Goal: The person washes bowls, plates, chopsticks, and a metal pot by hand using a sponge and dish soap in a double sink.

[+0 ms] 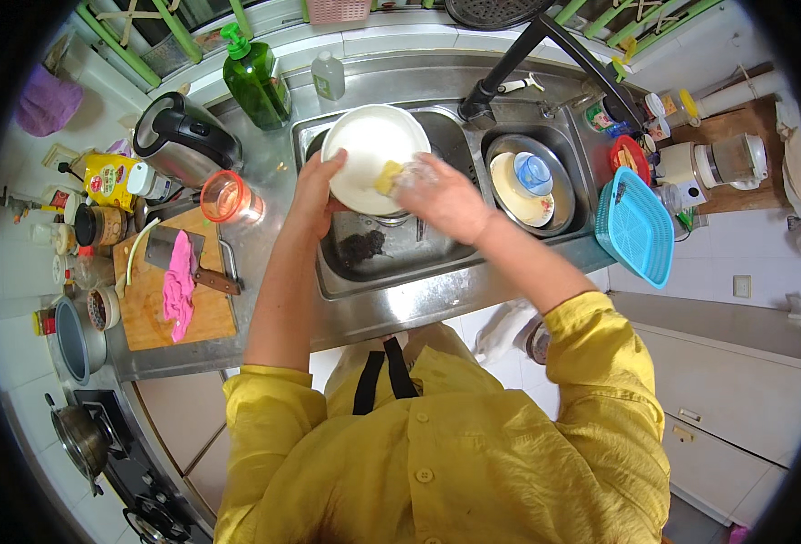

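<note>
Over the left basin of a steel sink [434,262], my left hand [317,194] grips the left rim of a white plate or shallow bowl [366,146]. My right hand [438,197], with some suds on it, presses a yellow sponge [388,178] on the dish's lower right inside. A dark scouring pad or clump [361,247] lies on the basin floor below. In the right basin, a steel bowl [565,214] holds a plate with a floral rim [533,209] and a small blue glass bowl [533,173].
A black faucet [478,102] arches behind the basins. Left stand a green pump bottle [254,88], an electric kettle [186,139] and a red-rimmed plastic cup [227,197]; a cleaver [169,248] and pink cloth [180,285] lie on a cutting board [210,319]. A blue basket [635,228] sits right.
</note>
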`<state>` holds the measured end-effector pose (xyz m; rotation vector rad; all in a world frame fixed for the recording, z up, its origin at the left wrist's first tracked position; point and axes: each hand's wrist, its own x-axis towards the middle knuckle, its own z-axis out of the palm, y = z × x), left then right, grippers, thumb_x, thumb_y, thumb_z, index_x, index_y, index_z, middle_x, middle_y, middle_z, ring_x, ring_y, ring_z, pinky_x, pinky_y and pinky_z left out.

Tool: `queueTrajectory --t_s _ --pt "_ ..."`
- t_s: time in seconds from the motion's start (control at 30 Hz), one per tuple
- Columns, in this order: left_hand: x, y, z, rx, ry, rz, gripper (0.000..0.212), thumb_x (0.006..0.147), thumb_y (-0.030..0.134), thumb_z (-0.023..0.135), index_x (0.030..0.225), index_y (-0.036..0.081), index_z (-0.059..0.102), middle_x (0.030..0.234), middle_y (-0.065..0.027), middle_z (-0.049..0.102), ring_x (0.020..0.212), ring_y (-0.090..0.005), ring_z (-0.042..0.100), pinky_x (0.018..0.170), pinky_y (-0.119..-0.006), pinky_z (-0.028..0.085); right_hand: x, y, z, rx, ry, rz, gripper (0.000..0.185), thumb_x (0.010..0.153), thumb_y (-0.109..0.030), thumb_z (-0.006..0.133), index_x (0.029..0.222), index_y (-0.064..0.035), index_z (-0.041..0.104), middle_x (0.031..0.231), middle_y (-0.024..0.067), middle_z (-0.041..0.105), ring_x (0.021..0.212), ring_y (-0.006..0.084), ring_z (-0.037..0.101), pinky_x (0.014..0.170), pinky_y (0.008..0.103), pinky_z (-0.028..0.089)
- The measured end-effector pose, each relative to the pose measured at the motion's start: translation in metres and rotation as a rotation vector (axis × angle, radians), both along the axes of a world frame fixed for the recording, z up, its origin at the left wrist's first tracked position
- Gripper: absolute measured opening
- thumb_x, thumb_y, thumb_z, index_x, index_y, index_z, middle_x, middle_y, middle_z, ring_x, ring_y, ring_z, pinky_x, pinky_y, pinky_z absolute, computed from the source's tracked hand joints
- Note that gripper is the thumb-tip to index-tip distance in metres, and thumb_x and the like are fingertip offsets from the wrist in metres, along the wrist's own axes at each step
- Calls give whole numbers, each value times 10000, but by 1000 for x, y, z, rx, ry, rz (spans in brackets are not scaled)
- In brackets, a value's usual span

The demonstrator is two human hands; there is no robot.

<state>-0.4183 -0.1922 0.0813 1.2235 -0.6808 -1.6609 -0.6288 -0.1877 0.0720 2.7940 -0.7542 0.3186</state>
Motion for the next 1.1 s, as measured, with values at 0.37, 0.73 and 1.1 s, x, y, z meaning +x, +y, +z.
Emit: queueTrajectory --t_s 0.37,0.73,1.1 --pt "-34 8 -5 -46 412 244 253 690 141 522 917 29 518 820 -77 549 721 -205 562 660 -312 485 -22 -12 3 -77 24 73 443 749 -135 507 1192 -116 488 1165 98 537 968 212 563 910 376 403" --pt "-58 -1 1 -117 327 398 395 702 167 496 1038 -40 489 961 -132 558 873 -261 575 774 -357 482 -13 -15 11 -60 -122 -5 332 769 -158 491 1093 -93 523 1021 127 566 914 258 569 844 390 428" --pt "-73 3 12 -191 366 488 344 701 180 515 995 3 500 926 -108 568 809 -234 576 691 -325 474 -2 -11 8 36 -208 -139 285 761 -154 495 1037 -130 560 1024 43 590 933 217 550 964 410 338"
